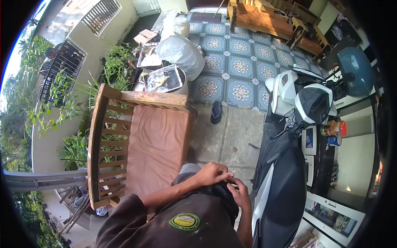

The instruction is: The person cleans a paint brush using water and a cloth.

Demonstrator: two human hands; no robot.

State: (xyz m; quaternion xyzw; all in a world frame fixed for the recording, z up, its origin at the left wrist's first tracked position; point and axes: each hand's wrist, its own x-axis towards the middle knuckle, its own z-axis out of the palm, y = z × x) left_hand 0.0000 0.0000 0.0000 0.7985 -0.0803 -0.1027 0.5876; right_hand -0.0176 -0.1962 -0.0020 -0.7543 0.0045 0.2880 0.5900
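Head view: left hand (213, 173) and right hand (240, 194) pinch a blurred dark item (226, 183).

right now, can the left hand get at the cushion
Probably yes: the left hand is at the lap, and the cushion lies just beside that arm, with nothing visible between them.

Left hand (213, 172) and right hand (239, 193) meet at the waist (fingers curled, touching).
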